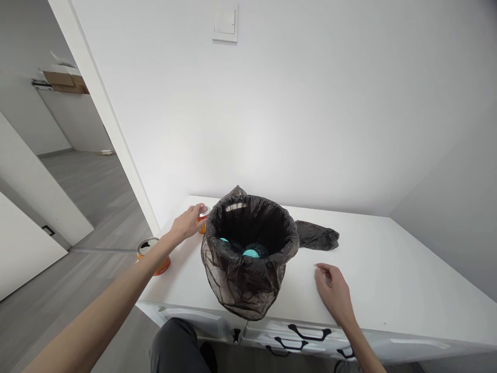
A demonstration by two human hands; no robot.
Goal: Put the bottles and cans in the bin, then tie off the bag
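Note:
My left hand [189, 221] is closed around an orange drink can [203, 212] with a silvery top. The can is just left of a bin lined with a thin black plastic bag [248, 290], whose edge is folded over the rim. Inside the bin, two turquoise round tops [251, 253] show; what they belong to is hidden in the dark. Right of the bin, my right hand [334, 291] rests by the white cabinet top, loosely curled with thumb and fingers apart, holding nothing. A larger orange can [160, 265] with a dark opening stands behind my left forearm.
The white cabinet [388, 280] has drawers with black handles [309, 331] at its front edge. A flat piece of black plastic [317, 235] lies right of the bin. Behind is a white wall with a light switch [225, 22]; a doorway opens at left.

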